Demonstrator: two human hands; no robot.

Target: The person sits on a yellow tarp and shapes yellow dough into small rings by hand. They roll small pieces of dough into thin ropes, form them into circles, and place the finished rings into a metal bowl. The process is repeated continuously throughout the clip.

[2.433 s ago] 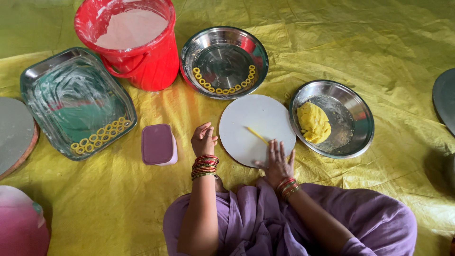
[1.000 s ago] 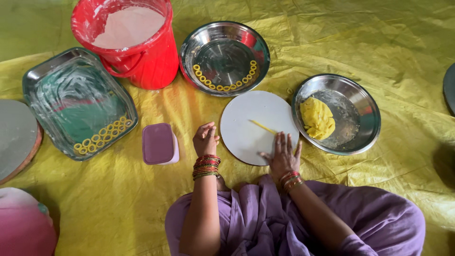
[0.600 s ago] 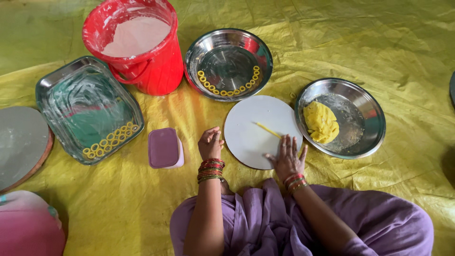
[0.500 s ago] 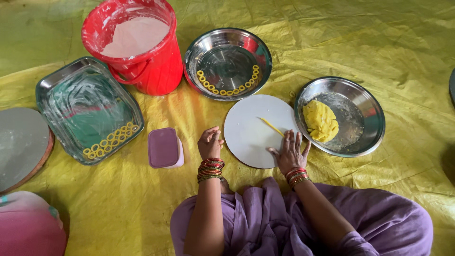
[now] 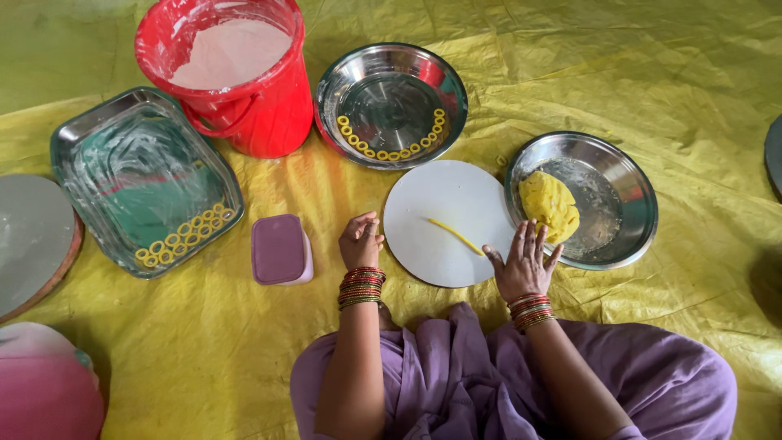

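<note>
Two hands working at white round board: left hand curling loosely, holding nothing visible, at its left edge; right hand spreading flat at right edge. Thin dough strand lying on board centre. Rolling step seemingly done; looping into ring needs pinching grip. Dough lump sitting in steel plate beyond board's right.

Red bucket, yellow dough, white round board, purple box

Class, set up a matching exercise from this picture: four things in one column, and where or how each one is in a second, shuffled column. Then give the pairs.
Things:
1. red bucket
2. dough lump
3. thin dough strand
4. purple box

Descriptions:
A. on the white round board
B. lid shut, left of the left hand
C. holds white powder
D. in the right-hand steel plate

Pairs: 1-C, 2-D, 3-A, 4-B
</note>
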